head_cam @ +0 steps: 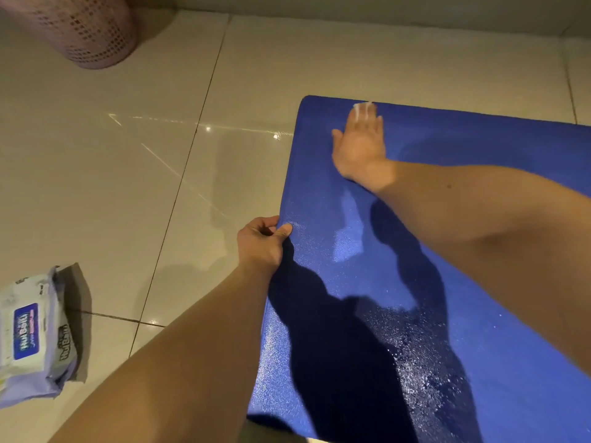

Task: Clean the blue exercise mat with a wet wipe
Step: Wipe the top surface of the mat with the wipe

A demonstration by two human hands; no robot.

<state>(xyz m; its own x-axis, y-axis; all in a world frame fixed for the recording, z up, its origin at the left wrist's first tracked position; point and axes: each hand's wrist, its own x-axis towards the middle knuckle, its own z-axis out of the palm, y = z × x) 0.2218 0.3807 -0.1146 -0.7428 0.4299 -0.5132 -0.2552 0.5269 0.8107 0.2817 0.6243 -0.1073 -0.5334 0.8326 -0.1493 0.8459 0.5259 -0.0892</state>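
Blue exercise mat (479, 148) lies on the tiles (144, 174); we pinch its side edge with our left hand (260, 244), and beyond that pinch our right hand (361, 148) presses the wet wipe (363, 107) flat-fingered at the far edge. Pushing further may run the wipe off onto the floor, and a slack pinch may let the mat skid.

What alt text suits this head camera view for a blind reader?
A right hand presses a white wet wipe near the far edge of a blue exercise mat, while the left hand pinches its side edge. A white wipes packet lies on the pale tiled floor.
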